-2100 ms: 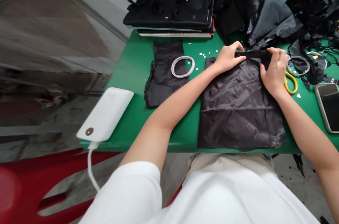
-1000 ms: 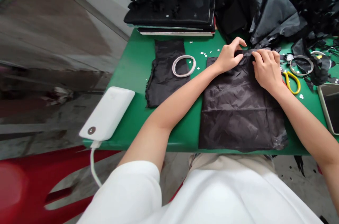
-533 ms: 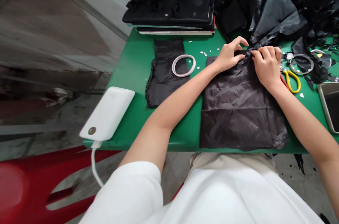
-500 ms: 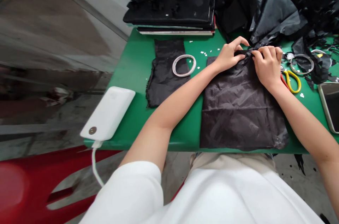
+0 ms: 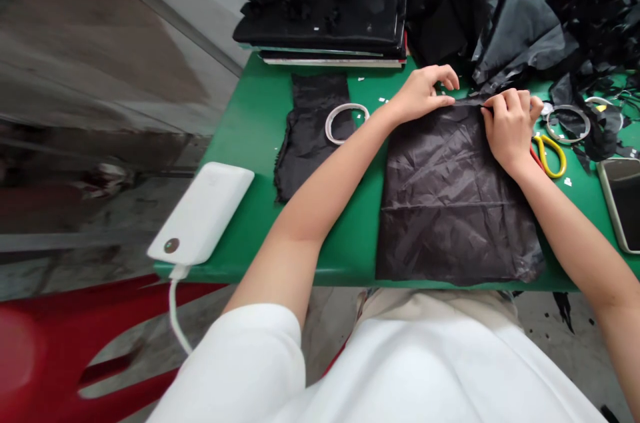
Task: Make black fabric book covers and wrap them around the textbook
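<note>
Two bare hands work the far edge of one dark, crinkled sheet of fabric (image 5: 455,203) spread flat on a green desk (image 5: 250,123), its near edge lying along the desk's front edge. The left hand (image 5: 423,93) presses the sheet's far-left corner with fingers curled and thumb pinched onto the folded hem; the right hand (image 5: 507,126) is closed over the same hem towards the far-right corner, fingertips gripping the fold. One narrower strip of black cloth (image 5: 310,133) lies left of the sheet, with one white tape ring (image 5: 345,123) resting on its right edge, just beside the left forearm. Near the front-left corner sits one white power bank (image 5: 203,213), overhanging the desk's left edge, its cable hanging down. One stack of black boards (image 5: 325,6) occupies the back edge, beside a heap of loose black scraps (image 5: 525,23) filling the back-right corner. To the right of the right hand lie one pair of yellow-handled scissors (image 5: 550,156), a second tape ring (image 5: 567,123) and one phone (image 5: 623,199) at the right edge. Bare green shows between strip and sheet, and towards the left edge.
</note>
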Demonstrator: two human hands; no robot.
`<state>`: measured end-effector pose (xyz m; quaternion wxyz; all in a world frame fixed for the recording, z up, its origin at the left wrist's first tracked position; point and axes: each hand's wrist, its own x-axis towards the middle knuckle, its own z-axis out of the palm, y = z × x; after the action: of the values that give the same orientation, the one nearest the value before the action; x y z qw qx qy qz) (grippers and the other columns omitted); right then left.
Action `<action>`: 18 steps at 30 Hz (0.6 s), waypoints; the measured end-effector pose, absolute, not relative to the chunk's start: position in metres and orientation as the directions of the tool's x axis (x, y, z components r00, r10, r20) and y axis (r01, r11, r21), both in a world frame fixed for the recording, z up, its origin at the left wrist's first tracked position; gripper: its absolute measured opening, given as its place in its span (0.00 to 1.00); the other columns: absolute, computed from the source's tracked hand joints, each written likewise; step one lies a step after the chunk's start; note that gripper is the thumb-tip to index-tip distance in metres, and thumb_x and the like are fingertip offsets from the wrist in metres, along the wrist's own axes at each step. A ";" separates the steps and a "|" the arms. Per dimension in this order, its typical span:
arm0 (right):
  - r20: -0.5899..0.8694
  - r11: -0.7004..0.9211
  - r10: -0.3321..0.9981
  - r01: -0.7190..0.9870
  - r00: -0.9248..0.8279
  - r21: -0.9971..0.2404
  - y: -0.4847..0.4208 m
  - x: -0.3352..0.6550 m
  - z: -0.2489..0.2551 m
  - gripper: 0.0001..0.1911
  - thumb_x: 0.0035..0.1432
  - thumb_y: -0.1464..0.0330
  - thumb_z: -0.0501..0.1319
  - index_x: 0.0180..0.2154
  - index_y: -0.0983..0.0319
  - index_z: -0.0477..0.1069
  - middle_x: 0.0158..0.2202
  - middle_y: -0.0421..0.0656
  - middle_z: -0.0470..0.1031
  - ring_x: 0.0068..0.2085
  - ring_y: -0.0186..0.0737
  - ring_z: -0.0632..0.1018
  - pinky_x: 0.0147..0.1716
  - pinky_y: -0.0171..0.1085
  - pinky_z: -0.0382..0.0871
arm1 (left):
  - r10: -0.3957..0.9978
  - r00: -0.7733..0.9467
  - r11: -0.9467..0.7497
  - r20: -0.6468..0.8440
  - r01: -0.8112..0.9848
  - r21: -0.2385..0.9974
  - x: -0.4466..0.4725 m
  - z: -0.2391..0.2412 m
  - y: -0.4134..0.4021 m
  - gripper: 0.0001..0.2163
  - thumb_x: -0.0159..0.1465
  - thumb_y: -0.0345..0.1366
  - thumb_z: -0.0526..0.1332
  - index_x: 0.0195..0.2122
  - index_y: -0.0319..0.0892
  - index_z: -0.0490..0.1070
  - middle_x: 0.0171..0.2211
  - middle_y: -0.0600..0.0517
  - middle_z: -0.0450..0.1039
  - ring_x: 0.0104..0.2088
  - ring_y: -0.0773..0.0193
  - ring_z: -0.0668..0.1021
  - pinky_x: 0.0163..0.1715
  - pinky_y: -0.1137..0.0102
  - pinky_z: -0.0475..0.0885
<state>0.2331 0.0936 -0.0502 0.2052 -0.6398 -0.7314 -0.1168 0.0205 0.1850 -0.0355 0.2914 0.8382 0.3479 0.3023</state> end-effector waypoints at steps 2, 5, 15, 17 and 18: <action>0.445 0.135 0.893 0.984 -0.072 -0.112 0.094 0.235 -0.050 0.17 0.72 0.61 0.47 0.46 0.59 0.72 0.50 0.53 0.73 0.56 0.58 0.69 0.56 0.61 0.56 | 0.742 0.621 -0.585 0.253 0.414 0.697 0.014 -0.029 0.185 0.12 0.58 0.35 0.68 0.43 0.40 0.79 0.42 0.48 0.77 0.36 0.66 0.77 0.35 0.71 0.70; 0.443 0.122 0.895 0.982 -0.047 -0.142 0.093 0.238 -0.050 0.16 0.71 0.60 0.49 0.46 0.59 0.72 0.50 0.53 0.73 0.56 0.59 0.69 0.56 0.61 0.55 | 0.720 0.662 -0.590 0.207 0.428 0.685 0.009 -0.025 0.184 0.11 0.58 0.38 0.69 0.41 0.40 0.81 0.40 0.49 0.77 0.32 0.68 0.74 0.35 0.71 0.69; 0.429 0.213 0.895 0.963 -0.124 -0.165 0.090 0.248 -0.044 0.14 0.70 0.60 0.50 0.45 0.59 0.71 0.48 0.53 0.74 0.56 0.58 0.70 0.56 0.59 0.57 | 0.658 0.716 -0.703 0.234 0.471 0.533 0.017 -0.032 0.183 0.10 0.64 0.41 0.65 0.38 0.40 0.80 0.36 0.49 0.77 0.37 0.64 0.76 0.44 0.68 0.69; 0.425 0.258 0.890 0.951 -0.165 -0.171 0.090 0.250 -0.043 0.14 0.71 0.61 0.49 0.45 0.59 0.71 0.47 0.52 0.75 0.55 0.57 0.70 0.57 0.59 0.57 | 0.634 0.728 -0.735 0.260 0.462 0.497 0.024 -0.033 0.179 0.11 0.65 0.41 0.63 0.39 0.39 0.80 0.38 0.47 0.78 0.39 0.62 0.77 0.45 0.66 0.69; 0.424 0.278 0.887 0.945 -0.183 -0.174 0.090 0.251 -0.042 0.14 0.71 0.61 0.49 0.45 0.59 0.71 0.46 0.52 0.75 0.55 0.57 0.71 0.57 0.59 0.58 | 0.624 0.729 -0.748 0.282 0.453 0.485 0.027 -0.033 0.176 0.11 0.66 0.41 0.63 0.40 0.39 0.80 0.39 0.46 0.78 0.40 0.60 0.78 0.46 0.65 0.69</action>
<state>0.2509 0.0897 -0.0420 0.2269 -0.5974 -0.7666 -0.0633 0.0274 0.1761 -0.0333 0.1954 0.9090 0.2964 0.2186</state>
